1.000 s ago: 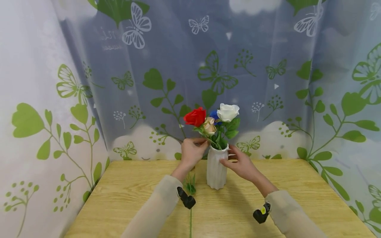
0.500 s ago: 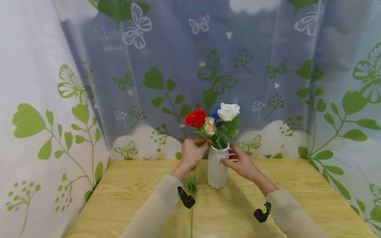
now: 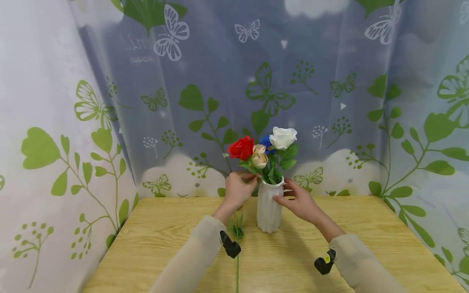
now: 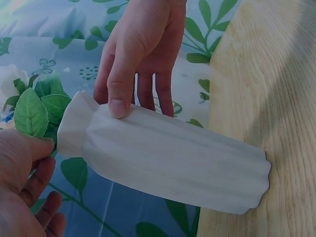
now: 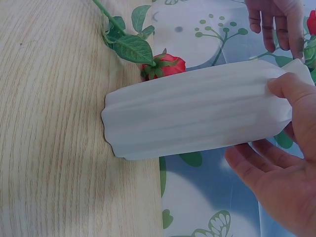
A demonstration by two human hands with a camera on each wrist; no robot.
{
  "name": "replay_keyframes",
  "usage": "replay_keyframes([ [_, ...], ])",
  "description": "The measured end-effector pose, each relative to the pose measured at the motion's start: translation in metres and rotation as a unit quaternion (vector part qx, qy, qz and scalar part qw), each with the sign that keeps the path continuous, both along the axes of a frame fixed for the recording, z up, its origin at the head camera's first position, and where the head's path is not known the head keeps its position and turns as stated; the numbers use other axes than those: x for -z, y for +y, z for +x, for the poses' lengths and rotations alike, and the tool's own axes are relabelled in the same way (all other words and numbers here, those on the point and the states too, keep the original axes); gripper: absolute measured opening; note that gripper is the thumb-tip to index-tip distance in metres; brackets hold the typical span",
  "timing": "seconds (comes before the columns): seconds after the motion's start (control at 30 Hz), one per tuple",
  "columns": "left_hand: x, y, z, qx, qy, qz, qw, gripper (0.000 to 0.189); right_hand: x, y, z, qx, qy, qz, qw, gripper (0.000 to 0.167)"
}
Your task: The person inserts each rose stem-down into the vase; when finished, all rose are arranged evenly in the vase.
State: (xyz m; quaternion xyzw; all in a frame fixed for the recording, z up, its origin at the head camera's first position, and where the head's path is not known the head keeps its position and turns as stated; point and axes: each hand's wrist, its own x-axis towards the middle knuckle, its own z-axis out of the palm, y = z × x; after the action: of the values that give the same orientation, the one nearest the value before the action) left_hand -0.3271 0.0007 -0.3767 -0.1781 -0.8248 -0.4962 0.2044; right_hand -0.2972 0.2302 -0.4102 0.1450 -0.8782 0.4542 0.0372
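Observation:
A white ribbed vase [image 3: 270, 207] stands upright on the table, holding a red rose [image 3: 241, 147], a beige rose [image 3: 259, 156], a blue flower [image 3: 266, 143] and a white rose [image 3: 283, 137]. My right hand [image 3: 302, 202] grips the vase near its top, thumb [image 5: 291, 88] in front and fingers round the side. At the left of the vase mouth [image 4: 74, 126], my left hand [image 3: 238, 189] pinches among the stems and leaves below the red rose, thumb and forefinger together. The pinched stem itself is largely hidden by fingers and leaves [image 4: 32, 113].
Another red rose [image 5: 165, 65] lies on the wooden table [image 3: 165, 236], left of the vase, its green stem [image 3: 237, 268] running toward the front edge and partly hidden by my left arm. A patterned curtain [image 3: 205, 61] hangs close behind and along both sides.
The red rose in the vase sits slightly lower than a second ago. Both hands keep nearly the same places, and the head view has shifted a little.

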Motion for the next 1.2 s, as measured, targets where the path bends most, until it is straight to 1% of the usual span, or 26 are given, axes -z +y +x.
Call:
replay_keyframes([
  [0.07, 0.000, 0.000, -0.001, -0.003, -0.007, 0.006, 1.0000, 0.012, 0.000, 0.000, -0.001, -0.002, 0.001, 0.001, 1.0000, 0.087],
  [0.13, 0.001, 0.000, -0.001, 0.003, -0.009, 0.017, 0.9998, 0.012, 0.000, 0.000, -0.001, -0.005, 0.002, 0.001, 1.0000, 0.087],
  [0.2, 0.002, -0.001, -0.001, 0.016, -0.012, 0.033, 0.9992, 0.012, 0.000, -0.001, -0.001, -0.005, 0.001, -0.001, 1.0000, 0.087],
  [0.33, 0.006, -0.005, 0.001, 0.059, -0.022, 0.066, 0.9958, 0.015, 0.000, -0.002, 0.000, -0.007, 0.001, 0.000, 1.0000, 0.087],
  [0.43, 0.009, -0.011, 0.004, 0.073, -0.036, 0.092, 0.9924, 0.022, -0.001, -0.003, 0.000, -0.008, 0.005, 0.000, 1.0000, 0.086],
  [0.57, 0.011, -0.022, 0.007, 0.070, -0.039, 0.113, 0.9903, 0.032, -0.002, -0.003, -0.002, -0.009, 0.013, 0.000, 0.9999, 0.084],
  [0.67, 0.014, -0.032, 0.008, 0.060, -0.037, 0.107, 0.9918, 0.030, -0.003, -0.002, -0.003, -0.009, 0.014, -0.001, 0.9999, 0.083],
  [0.73, 0.018, -0.040, 0.008, 0.052, -0.047, 0.100, 0.9925, 0.030, -0.003, -0.001, -0.004, -0.009, 0.013, -0.001, 0.9999, 0.083],
  [0.83, 0.027, -0.051, 0.009, 0.047, -0.079, 0.095, 0.9913, 0.030, -0.003, 0.000, -0.003, -0.009, 0.012, -0.001, 0.9999, 0.083],
  [0.9, 0.034, -0.057, 0.010, 0.047, -0.114, 0.092, 0.9881, 0.029, -0.003, 0.001, -0.003, -0.008, 0.010, -0.001, 0.9999, 0.084],
  [1.0, 0.049, -0.064, 0.013, 0.062, -0.173, 0.102, 0.9777, 0.028, -0.001, 0.001, -0.002, -0.005, 0.004, -0.002, 1.0000, 0.084],
  [1.1, 0.063, -0.069, 0.019, 0.077, -0.227, 0.108, 0.9648, 0.026, 0.000, 0.001, -0.002, -0.005, 0.001, -0.004, 1.0000, 0.084],
  [1.2, 0.076, -0.072, 0.026, 0.087, -0.260, 0.111, 0.9551, 0.028, -0.001, 0.001, -0.002, -0.006, 0.001, -0.005, 1.0000, 0.084],
])
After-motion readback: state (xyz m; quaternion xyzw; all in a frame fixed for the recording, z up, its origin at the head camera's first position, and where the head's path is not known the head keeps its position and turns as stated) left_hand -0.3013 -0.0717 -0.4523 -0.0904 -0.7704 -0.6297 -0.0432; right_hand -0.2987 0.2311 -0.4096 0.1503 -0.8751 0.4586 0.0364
